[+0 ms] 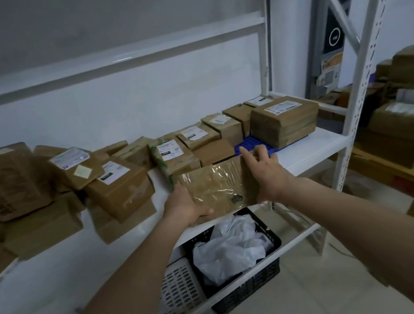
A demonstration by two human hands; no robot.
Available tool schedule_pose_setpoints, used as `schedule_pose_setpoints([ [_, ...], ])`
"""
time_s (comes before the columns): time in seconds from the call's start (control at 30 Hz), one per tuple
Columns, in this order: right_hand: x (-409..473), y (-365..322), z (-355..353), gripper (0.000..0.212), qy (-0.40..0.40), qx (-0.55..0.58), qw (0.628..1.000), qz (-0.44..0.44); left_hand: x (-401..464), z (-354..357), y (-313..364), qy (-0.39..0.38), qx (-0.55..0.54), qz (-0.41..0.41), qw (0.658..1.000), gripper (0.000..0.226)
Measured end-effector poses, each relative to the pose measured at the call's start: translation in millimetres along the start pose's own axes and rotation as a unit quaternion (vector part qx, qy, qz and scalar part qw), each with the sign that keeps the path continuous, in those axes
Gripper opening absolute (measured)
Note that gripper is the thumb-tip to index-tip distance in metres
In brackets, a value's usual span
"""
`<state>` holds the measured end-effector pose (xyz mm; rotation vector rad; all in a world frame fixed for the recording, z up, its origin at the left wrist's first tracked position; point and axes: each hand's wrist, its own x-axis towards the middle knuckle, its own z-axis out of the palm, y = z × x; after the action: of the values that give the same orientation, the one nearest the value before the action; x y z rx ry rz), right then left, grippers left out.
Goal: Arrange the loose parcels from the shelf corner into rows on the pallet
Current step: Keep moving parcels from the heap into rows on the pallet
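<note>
The person holds a flat brown parcel with both hands, just over the front edge of the white shelf. The left hand grips its near left corner, thumb on top. The right hand wraps its right side, with one finger sticking out straight.

I think this is the carrying step. The blue pallet sits just behind the parcel, with a bare spot in front of the big box. Next, the parcel needs to go there, lined up with the row.

The parcel lies almost flat, tipped up a bit at the back. Its long side runs left to right.
</note>
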<state>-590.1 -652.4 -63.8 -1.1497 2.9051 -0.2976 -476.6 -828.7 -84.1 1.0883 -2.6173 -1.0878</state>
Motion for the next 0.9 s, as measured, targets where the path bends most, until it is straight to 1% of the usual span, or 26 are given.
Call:
schedule_pose_setpoints([
  [0.07,6,27,-2,0.127,0.019,0.024,0.999,0.02,9,22,14,0.013,0.011,0.028,0.999,0.079],
  [0.13,11,53,-4,0.123,0.042,0.027,0.998,0.036,20,44,25,0.024,-0.002,0.05,0.998,0.075],
  [0.2,18,75,-3,0.113,0.071,0.03,0.996,0.046,31,63,34,0.026,-0.03,0.061,0.997,0.071],
  [0.27,25,93,-1,0.102,0.089,0.041,0.994,0.051,40,77,41,0.034,-0.031,0.067,0.997,0.062],
  [0.33,34,109,1,0.097,0.09,0.046,0.993,0.055,48,88,48,0.045,-0.014,0.069,0.997,0.055],
  [0.43,50,128,6,0.089,0.088,0.044,0.993,0.061,57,99,57,0.064,0.006,0.073,0.995,0.053],
  [0.53,70,141,10,0.068,0.111,0.041,0.991,0.059,73,107,66,0.069,0.011,0.081,0.994,0.049],
  [0.6,82,148,12,0.06,0.118,0.041,0.99,0.059,84,110,72,0.068,0.009,0.096,0.993,0.048],
  [0.73,108,164,12,0.058,0.111,0.04,0.992,0.055,108,110,85,0.055,0.025,0.131,0.99,0.044],
  [0.83,133,172,3,0.067,0.102,0.055,0.992,0.042,130,102,94,0.053,0.032,0.156,0.986,0.039],
  [0.9,151,174,-5,0.072,0.098,0.069,0.992,0.026,142,95,100,0.064,0.045,0.171,0.982,0.042],
])
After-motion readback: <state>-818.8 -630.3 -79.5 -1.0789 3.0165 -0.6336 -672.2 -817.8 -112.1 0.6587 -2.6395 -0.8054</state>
